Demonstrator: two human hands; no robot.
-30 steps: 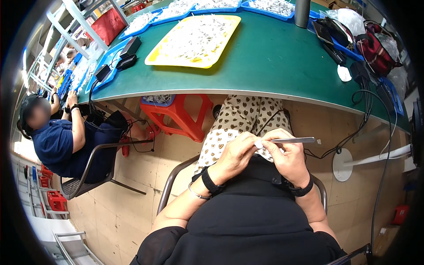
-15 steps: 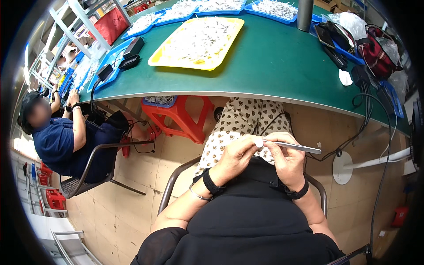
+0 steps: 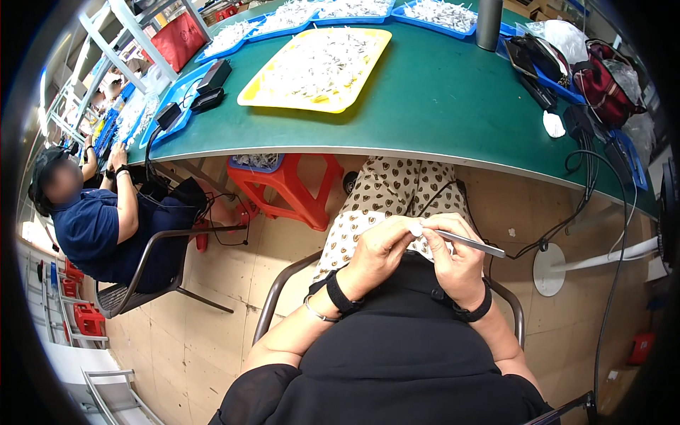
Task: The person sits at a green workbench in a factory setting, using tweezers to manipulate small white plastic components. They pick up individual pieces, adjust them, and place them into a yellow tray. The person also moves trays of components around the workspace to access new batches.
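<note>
Above my lap, my left hand (image 3: 379,255) is closed in a pinch on a small white piece (image 3: 416,229), round-looking and too small to make out further. Close beside it, my right hand (image 3: 459,261) grips slim grey metal tweezers (image 3: 474,244), whose blunt end sticks out to the right. The tips of the tweezers are hidden by my fingers near the white piece. Both hands almost touch at the fingertips. On the green table (image 3: 439,106) ahead lies a yellow tray (image 3: 340,106) heaped with small white parts.
Blue trays (image 3: 453,32) of similar white parts line the far side, near a dark cylinder (image 3: 489,25). Bags and cables (image 3: 588,142) lie at right. A red stool (image 3: 283,191) stands under the table edge. At left sits a co-worker in dark blue (image 3: 92,227).
The tweezers have tilted, their outer end dropping slightly and shifting left, as my right hand turns a little. My left hand stays nearly in place, still pinching the white piece.
</note>
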